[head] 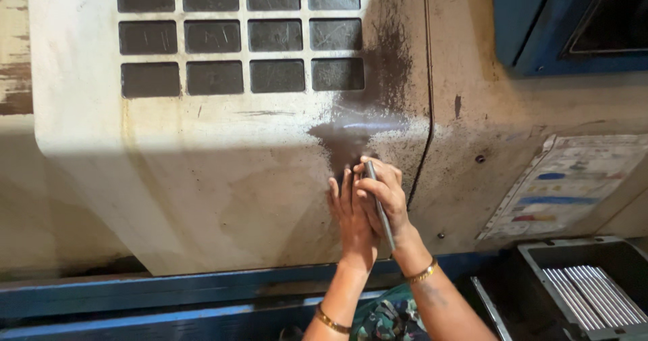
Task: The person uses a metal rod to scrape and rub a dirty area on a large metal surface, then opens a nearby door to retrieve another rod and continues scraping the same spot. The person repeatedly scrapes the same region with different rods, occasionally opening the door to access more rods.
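Large cream machine door [202, 179] with a grid of dark window panes [239, 34]; both hands press on its grimy right edge, seemingly mid-slide. Left hand [352, 213] flat, fingers spread narrow; right hand [381, 196] clasps a thin metal rod [380, 206]. Next move likely needs firm sideways push without dropping the rod.

The lower end of the thin metal rod [380, 209] is hidden behind the right hand [381, 196]. The left hand [352, 219] lies partly under it, palm unseen. The bin of rods [590, 294], lower right of the frame, is cut by the edge. The wall chart [567, 182] is too blurred to read. The window grid [239, 34] is cropped at top.
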